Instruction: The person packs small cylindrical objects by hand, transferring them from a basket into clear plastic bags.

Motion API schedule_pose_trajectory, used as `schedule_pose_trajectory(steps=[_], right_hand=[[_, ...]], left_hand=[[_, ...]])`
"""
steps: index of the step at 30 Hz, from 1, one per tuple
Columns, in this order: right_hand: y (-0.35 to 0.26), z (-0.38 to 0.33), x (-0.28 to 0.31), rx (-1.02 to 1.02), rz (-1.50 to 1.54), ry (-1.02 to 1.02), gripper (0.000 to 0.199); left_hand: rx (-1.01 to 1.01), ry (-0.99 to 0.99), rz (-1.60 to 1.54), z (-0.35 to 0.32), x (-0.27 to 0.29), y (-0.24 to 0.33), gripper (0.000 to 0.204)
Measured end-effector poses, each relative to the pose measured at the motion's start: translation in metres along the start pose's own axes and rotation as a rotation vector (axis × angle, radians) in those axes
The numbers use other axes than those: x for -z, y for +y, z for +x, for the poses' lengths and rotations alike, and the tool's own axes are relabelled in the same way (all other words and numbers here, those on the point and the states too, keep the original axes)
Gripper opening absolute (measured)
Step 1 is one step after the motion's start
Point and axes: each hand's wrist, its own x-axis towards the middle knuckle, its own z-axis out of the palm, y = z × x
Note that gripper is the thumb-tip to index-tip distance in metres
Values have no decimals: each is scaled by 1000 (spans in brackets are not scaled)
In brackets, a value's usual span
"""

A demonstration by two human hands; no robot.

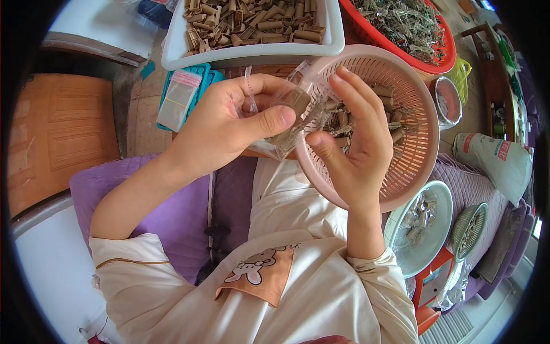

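Note:
My left hand (223, 123) is closed round a clear plastic bag (278, 148). A short brown cardboard tube (298, 102) shows between its thumb and fingers; I cannot tell whether it lies inside the bag. Close beside it, my right hand (365, 152) is raised over the pink basket (415, 175), its thumb and fingers apart with nothing plainly held. Brown tubes (382, 92) and clear, stringy plastic-like pieces lie in that slotted basket, partly hidden by my right hand.
A white tub (252, 56) of brown tubes stands at the far side, beside a red basket (444, 63) of clear and green pieces. Flat clear bags (176, 106) rest on a teal container at left. A pale green basin (444, 229) stands at right.

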Motion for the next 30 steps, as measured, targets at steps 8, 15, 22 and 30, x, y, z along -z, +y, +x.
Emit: schedule_pose_trajectory(steps=[8,15,22,30], right_hand=[[6,-11,-8,-12,-47,-46,38],[11,-16,-11,-44,22,-63,27],[-4,-22,-18,-635,722,-4,36],[-5,-21,-12,-617,464,-17,26]], left_hand=[[-28,-72,39,-1,-2,-3,38],[-116,-52,136,-2,-8,-8,26],[-142,-19,122,-6,-8,-14,33],[-482,255,296,-5,-14,-18,34]])
